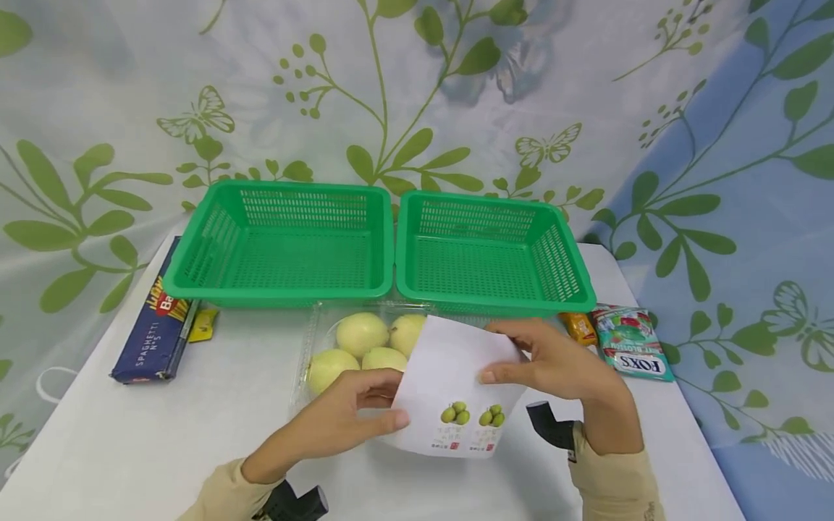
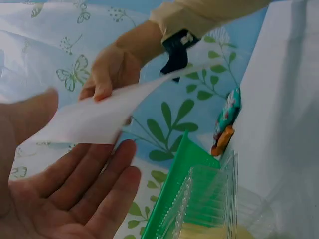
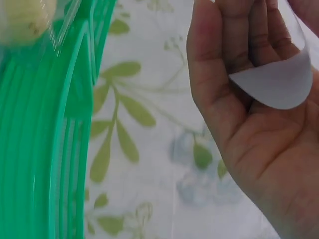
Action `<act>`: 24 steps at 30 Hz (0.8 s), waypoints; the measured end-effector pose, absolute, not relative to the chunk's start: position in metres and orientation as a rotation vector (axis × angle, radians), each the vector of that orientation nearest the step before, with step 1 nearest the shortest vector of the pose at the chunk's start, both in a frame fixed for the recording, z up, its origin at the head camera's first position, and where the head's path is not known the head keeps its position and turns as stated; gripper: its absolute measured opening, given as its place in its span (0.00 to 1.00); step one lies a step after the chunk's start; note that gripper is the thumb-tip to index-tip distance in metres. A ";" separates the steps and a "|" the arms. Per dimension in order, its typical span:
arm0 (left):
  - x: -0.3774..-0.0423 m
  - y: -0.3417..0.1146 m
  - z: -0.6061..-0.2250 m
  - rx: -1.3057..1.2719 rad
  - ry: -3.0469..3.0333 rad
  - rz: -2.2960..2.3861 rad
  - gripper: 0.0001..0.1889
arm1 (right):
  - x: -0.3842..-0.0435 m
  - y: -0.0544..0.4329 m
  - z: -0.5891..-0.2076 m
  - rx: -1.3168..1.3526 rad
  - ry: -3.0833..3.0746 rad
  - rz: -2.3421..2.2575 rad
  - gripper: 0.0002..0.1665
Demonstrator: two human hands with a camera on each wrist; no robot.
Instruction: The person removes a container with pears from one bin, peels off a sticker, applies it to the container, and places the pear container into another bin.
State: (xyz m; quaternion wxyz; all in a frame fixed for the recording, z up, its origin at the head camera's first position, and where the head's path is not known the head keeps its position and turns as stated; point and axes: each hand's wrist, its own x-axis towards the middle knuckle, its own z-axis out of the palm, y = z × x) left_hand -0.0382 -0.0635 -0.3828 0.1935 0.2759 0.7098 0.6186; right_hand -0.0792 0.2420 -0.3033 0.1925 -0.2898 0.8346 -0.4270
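In the head view, I see a person who holds a white paper sheet (image 1: 449, 362) above the tabletop (image 1: 228, 412). The right hand (image 1: 567, 362) pinches its right side, the thumb on the near face. The left hand (image 1: 342, 416) is at the other edge, its thumb overlapping the paper. Small green fruits are printed along the lower part (the lettering is too small for me to read). The sheet covers the right portion of a clear plastic box (image 1: 302, 373) with pale yellow-green fruits (image 1: 361, 334). Behind it stand two green baskets (image 1: 280, 295), side by side. At left lie a blue spaghetti box (image 1: 151, 333) and a yellow packet (image 1: 204, 324); at right, an orange packet (image 1: 578, 329) and a FOX'S bag (image 1: 632, 341).

In the left wrist view, the fingers of the left hand are widely apart from the thumb, and the sheet's edge passes between them without a firm grip. Across from it, the right hand has the sheet between thumb and fingers.

In the right wrist view, the fingers of the right hand are bent, and a curved corner of the sheet lies over the palm.
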 end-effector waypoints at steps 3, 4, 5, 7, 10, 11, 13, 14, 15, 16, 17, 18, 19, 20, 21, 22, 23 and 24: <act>-0.039 -0.057 -0.379 0.667 1.999 1.800 0.16 | -0.088 0.221 -0.301 -0.794 2.359 -1.135 0.20; -0.039 -0.056 -0.378 0.624 2.009 1.813 0.16 | -0.089 0.213 -0.301 -0.776 2.379 -1.126 0.20; -0.039 -0.056 -0.378 0.580 2.025 1.821 0.15 | -0.090 0.206 -0.300 -0.769 2.432 -1.118 0.20; -0.041 -0.057 -0.376 0.486 2.072 1.825 0.15 | -0.090 0.192 -0.301 -0.741 2.593 -1.154 0.19; -0.046 -0.061 -0.374 0.286 2.182 1.846 0.15 | -0.085 0.174 -0.304 -0.803 2.952 -1.246 0.19; -0.048 -0.062 -0.373 0.213 2.214 1.860 0.15 | -0.083 0.170 -0.306 -0.870 3.072 -1.249 0.19; -0.051 -0.065 -0.371 0.091 2.243 1.895 0.15 | -0.077 0.162 -0.310 -1.068 3.210 -1.214 0.20; -0.053 -0.066 -0.370 0.049 2.244 1.915 0.16 | -0.074 0.159 -0.313 -1.179 3.238 -1.156 0.21; -0.053 -0.067 -0.369 0.031 2.237 1.934 0.16 | -0.072 0.157 -0.316 -1.278 3.231 -1.095 0.23; -0.054 -0.068 -0.369 0.025 2.215 1.953 0.16 | -0.070 0.155 -0.319 -1.343 3.194 -1.042 0.24; -0.053 -0.069 -0.368 0.038 2.191 1.965 0.17 | -0.068 0.153 -0.322 -1.378 3.145 -1.015 0.26; -0.053 -0.069 -0.368 0.058 2.162 1.975 0.17 | -0.066 0.151 -0.325 -1.386 3.103 -0.993 0.27; -0.052 -0.070 -0.368 0.079 2.137 1.980 0.17 | -0.065 0.150 -0.328 -1.379 3.072 -0.976 0.29; -0.052 -0.070 -0.368 0.115 2.117 1.983 0.18 | -0.064 0.149 -0.331 -1.366 3.054 -0.970 0.30; -0.051 -0.070 -0.368 0.149 2.098 1.985 0.18 | -0.063 0.148 -0.333 -1.351 3.042 -0.970 0.31; -0.051 -0.071 -0.368 0.178 2.081 1.989 0.19 | -0.063 0.147 -0.335 -1.337 3.034 -0.978 0.31; -0.050 -0.071 -0.368 0.208 2.073 1.992 0.19 | -0.063 0.147 -0.336 -1.330 3.026 -0.996 0.31; -0.050 -0.072 -0.368 0.225 2.071 1.997 0.19 | -0.062 0.147 -0.337 -1.321 3.018 -1.015 0.30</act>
